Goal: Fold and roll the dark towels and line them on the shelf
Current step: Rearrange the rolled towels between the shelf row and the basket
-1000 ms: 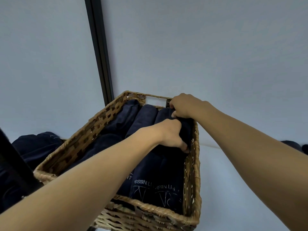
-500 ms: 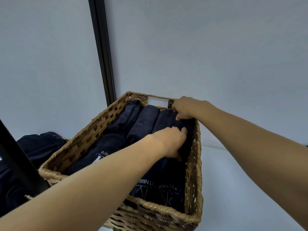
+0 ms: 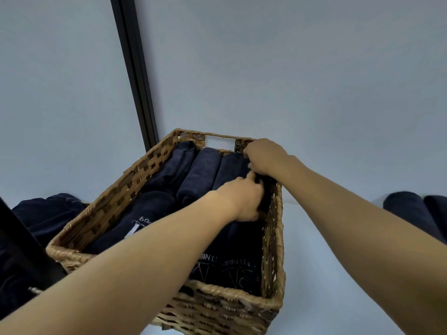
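A woven wicker basket point(image 3: 116, 204) stands on a white shelf and holds several rolled dark navy towels point(image 3: 203, 172). Both my hands are inside its far right corner. My left hand point(image 3: 244, 199) has its fingers curled down onto the rightmost dark towel by the basket's right wall. Just beyond it, at the back rim, my right hand point(image 3: 263, 155) grips the far end of the same towel with curled fingers. White lettering shows on towels near the basket's front point(image 3: 225, 262).
A black vertical post point(image 3: 135, 76) runs up the pale wall behind the basket. A heap of dark towels point(image 3: 48, 213) lies left of the basket, beside a black frame bar point(image 3: 21, 243). Two rolled dark towels point(image 3: 411, 211) lie on the white shelf point(image 3: 314, 274) at the right.
My left hand has slid farther back along the rightmost towel, toward my right hand, and its fingers have dug in. My right hand has stayed at the back corner.
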A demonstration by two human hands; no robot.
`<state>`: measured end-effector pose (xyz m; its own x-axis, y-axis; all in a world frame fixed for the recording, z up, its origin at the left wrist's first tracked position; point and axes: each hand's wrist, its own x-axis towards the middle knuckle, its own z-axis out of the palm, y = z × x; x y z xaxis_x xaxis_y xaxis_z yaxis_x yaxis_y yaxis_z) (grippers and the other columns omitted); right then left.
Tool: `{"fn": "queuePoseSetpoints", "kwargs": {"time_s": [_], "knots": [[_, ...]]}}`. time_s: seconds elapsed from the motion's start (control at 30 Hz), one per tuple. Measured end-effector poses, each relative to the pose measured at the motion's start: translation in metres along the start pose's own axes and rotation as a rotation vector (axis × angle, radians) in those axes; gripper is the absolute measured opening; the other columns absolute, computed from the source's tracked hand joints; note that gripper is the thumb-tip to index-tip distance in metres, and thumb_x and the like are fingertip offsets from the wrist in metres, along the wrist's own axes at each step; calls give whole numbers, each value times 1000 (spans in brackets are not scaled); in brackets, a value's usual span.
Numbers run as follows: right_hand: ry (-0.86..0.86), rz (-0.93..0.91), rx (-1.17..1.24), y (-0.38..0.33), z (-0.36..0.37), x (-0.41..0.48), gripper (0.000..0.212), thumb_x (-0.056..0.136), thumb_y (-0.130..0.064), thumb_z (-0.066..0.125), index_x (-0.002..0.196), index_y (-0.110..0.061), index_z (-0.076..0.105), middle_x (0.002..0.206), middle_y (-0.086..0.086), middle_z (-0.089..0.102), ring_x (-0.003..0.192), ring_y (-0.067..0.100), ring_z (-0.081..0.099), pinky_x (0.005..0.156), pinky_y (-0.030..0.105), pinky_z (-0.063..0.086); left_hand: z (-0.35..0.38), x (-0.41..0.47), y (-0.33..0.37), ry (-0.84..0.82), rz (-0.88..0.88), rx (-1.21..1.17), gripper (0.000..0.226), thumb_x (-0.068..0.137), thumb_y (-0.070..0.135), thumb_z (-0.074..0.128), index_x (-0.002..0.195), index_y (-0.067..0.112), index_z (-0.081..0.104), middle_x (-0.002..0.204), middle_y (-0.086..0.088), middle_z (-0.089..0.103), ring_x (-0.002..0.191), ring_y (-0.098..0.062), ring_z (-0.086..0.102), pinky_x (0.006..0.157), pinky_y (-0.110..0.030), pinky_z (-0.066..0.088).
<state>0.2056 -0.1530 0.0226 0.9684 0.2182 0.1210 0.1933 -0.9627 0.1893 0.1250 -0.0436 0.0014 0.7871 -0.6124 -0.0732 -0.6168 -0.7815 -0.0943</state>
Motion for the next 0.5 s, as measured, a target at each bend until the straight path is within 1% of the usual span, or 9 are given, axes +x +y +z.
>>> {"fn": "queuePoseSetpoints", "kwargs": {"time_s": [0.1, 0.17, 0.2, 0.23, 0.3, 0.37, 0.4, 0.43, 0.5], "knots": [[-34, -18, -4, 1, -1, -4, 19, 91, -13, 54, 106, -12, 66, 91, 5, 60, 80, 22, 56, 68, 30, 45, 3, 3, -13, 87, 75, 1, 55, 90, 46, 59, 130, 7, 56, 137, -18, 42, 114, -34, 45, 95, -45, 46], [-59, -28, 34, 2, -5, -9, 16, 91, -11, 51, 101, -12, 64, 89, 5, 60, 77, 21, 54, 67, 30, 42, 0, 5, -10, 62, 91, 48, 43, 92, 37, 59, 122, 6, 59, 131, -16, 48, 108, -32, 52, 84, -37, 46], [-77, -45, 90, 4, -6, -12, 19, 91, -11, 50, 104, -12, 64, 96, 6, 63, 81, 22, 55, 70, 31, 43, -1, 5, -6, 34, 92, 75, 39, 93, 32, 58, 122, 6, 58, 129, -15, 50, 106, -31, 54, 79, -34, 43], [-82, -67, 175, 6, -7, -17, 26, 91, -11, 49, 112, -14, 64, 108, 7, 65, 89, 24, 57, 76, 32, 46, -2, 5, -3, 10, 84, 85, 40, 92, 29, 57, 124, 5, 56, 128, -14, 52, 106, -32, 56, 78, -33, 41], [-13, -99, 430, 15, -12, -32, 34, 94, -14, 51, 126, -15, 62, 126, 6, 62, 111, 24, 56, 93, 32, 45, -8, 3, 1, -48, 35, 44, 40, 89, 27, 57, 122, 5, 56, 121, -14, 57, 103, -32, 59, 79, -34, 48], [154, -55, 735, 30, -19, -57, 33, 98, -22, 52, 129, -15, 60, 131, 3, 61, 118, 18, 54, 97, 26, 42, -19, 6, 0, -68, -43, -99, 22, 86, 22, 55, 98, 6, 63, 96, -13, 65, 83, -28, 61, 72, -36, 52], [232, -15, 843, 41, -21, -71, 33, 100, -26, 50, 129, -15, 59, 130, 1, 61, 118, 15, 55, 94, 23, 40, -27, 10, 0, -21, -97, -175, 17, 85, 19, 52, 84, 6, 63, 83, -10, 64, 75, -27, 60, 65, -35, 50], [281, 41, 908, 53, -21, -84, 34, 100, -29, 49, 129, -15, 59, 130, -1, 61, 118, 13, 55, 92, 20, 38, -36, 16, 4, 80, -146, -245, 18, 86, 16, 50, 75, 6, 60, 74, -9, 62, 70, -27, 60, 61, -35, 49], [330, 174, 936, 85, -15, -106, 35, 101, -31, 47, 130, -15, 58, 130, -3, 60, 118, 12, 54, 90, 19, 36, -55, 30, 18, 338, -217, -394, 22, 88, 13, 45, 71, 4, 55, 71, -9, 58, 71, -29, 60, 57, -35, 46]]}}
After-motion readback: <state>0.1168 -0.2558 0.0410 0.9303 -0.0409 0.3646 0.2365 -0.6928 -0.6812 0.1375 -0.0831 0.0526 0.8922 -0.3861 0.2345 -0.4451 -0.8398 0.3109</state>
